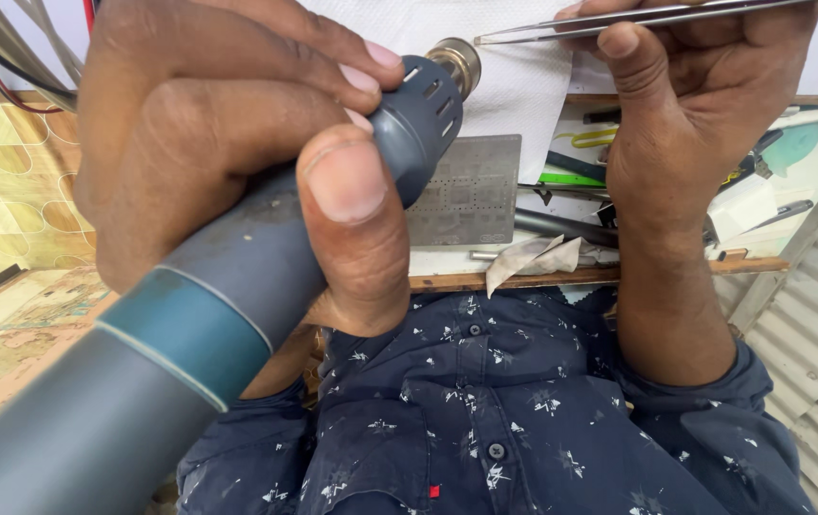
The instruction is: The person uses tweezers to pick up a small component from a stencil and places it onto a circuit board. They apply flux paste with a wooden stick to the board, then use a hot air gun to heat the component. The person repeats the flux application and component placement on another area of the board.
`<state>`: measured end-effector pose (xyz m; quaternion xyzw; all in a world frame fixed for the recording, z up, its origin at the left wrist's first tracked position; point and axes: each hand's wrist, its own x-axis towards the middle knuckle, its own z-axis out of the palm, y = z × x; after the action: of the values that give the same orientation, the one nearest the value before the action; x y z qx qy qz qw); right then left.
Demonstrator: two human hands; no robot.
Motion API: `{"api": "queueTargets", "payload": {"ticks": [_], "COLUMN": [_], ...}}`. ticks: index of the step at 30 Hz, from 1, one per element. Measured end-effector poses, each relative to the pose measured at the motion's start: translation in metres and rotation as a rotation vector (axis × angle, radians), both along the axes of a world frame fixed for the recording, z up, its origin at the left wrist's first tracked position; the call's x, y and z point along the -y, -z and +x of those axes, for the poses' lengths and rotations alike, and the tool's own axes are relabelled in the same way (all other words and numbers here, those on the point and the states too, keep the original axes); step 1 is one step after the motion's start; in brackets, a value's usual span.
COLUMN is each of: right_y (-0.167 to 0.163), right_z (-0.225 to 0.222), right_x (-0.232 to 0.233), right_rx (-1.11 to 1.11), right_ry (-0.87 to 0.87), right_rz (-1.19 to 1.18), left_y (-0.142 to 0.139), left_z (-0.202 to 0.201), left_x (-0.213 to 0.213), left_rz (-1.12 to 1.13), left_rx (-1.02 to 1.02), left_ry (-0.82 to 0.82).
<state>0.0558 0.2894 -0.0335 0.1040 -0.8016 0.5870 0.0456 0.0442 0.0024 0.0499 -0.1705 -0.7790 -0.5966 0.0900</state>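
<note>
Gripping a grey hot-air wand [237,286], left hand [227,133] crowds right hand's [685,124] tweezers [638,17].

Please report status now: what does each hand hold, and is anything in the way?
Left hand gripping grey hot-air tool, nozzle forward. Right hand pinching metal tweezers. Stencil plate on bench beneath, nothing blocking.

Grey hot-air gun [237,277] with a teal band, slotted vents and a brass-coloured nozzle, slanting from lower left up toward the top centre. Thin metal tweezers [638,19] lying nearly level along the top edge, tips closed and pointing left toward the nozzle.
</note>
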Motion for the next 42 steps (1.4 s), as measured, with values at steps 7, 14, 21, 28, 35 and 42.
{"api": "queueTargets", "payload": {"ticks": [7, 14, 21, 28, 35, 42], "right_y": [-0.002, -0.003, -0.003, -0.002, -0.004, -0.004], "right_z": [-0.006, -0.014, -0.014, -0.015, -0.015, -0.015], "right_x": [0.004, 0.003, 0.003, 0.003, 0.000, 0.001], "right_rx": [-0.033, -0.103, -0.103, -0.112, -0.127, -0.132], "right_ry": [-0.044, -0.135, -0.139, -0.135, -0.161, -0.170], "right_rz": [-0.064, -0.083, -0.069, -0.085, -0.057, -0.080], "left_y": [0.001, 0.000, 0.004, 0.005, 0.008, 0.015], "left_z": [-0.003, -0.002, 0.000, 0.002, 0.011, 0.021], "left_x": [0.003, 0.009, 0.006, 0.011, 0.023, 0.049], "left_rz": [0.006, 0.013, 0.024, 0.067, 0.173, 0.253], "left_rx": [0.002, -0.008, -0.009, -0.013, -0.056, -0.117], "left_ry": [-0.002, -0.013, -0.015, -0.045, -0.174, -0.322]}}
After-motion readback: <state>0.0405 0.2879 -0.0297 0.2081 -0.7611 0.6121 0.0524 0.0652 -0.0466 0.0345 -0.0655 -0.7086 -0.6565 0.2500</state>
